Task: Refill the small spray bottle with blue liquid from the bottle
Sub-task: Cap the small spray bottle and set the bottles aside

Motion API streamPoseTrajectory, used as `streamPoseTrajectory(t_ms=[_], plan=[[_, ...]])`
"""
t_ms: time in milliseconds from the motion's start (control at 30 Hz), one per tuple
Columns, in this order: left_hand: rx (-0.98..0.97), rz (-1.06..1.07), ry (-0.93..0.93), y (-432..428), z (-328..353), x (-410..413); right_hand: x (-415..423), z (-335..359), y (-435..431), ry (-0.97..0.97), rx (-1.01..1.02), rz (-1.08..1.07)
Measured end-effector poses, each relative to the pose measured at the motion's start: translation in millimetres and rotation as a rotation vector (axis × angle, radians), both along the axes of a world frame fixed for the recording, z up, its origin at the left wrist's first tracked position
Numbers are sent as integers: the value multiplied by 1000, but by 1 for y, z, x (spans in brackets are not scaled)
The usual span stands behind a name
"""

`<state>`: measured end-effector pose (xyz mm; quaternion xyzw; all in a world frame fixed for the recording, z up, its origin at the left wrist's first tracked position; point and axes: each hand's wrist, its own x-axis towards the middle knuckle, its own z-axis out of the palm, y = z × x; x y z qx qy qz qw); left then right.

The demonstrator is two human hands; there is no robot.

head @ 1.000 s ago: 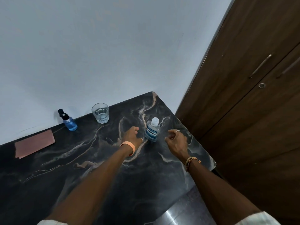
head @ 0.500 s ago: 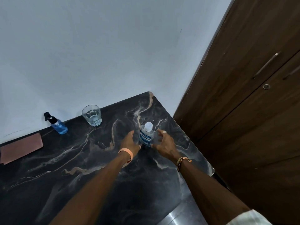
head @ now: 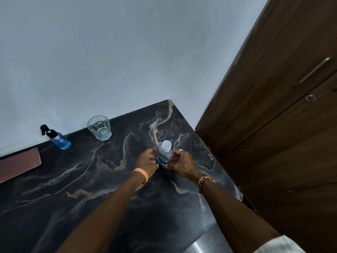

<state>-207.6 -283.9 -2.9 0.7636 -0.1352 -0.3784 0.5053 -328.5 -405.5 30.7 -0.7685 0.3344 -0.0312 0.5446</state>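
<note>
A clear bottle of blue liquid point(head: 164, 153) with a white cap and a blue label stands upright on the dark marbled table point(head: 94, 179), near its right edge. My left hand point(head: 146, 161) grips the bottle's left side and my right hand point(head: 180, 162) grips its right side, so the lower part of the bottle is hidden. The small spray bottle point(head: 57, 138), black pump on top and blue liquid inside, stands far left at the table's back edge against the wall.
A clear drinking glass point(head: 99, 127) holding some water stands at the back of the table between the two bottles. A flat reddish-brown piece point(head: 19, 164) lies at the left edge. A dark wooden cabinet point(head: 273, 115) with metal handles rises just right of the table.
Both hands, apart from the bottle a second ago, have closed in from either side and now hold it. The view has shifted slightly to the right.
</note>
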Motion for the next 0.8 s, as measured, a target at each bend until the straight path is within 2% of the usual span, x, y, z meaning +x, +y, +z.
streamPoseTrajectory(t_ms=[433, 800], plan=[[-56, -11, 90, -4, 11, -3, 0, 0, -6, -11, 21, 42], [-115, 72, 152, -4, 10, -3, 9, -10, -3, 20, -116, 78]])
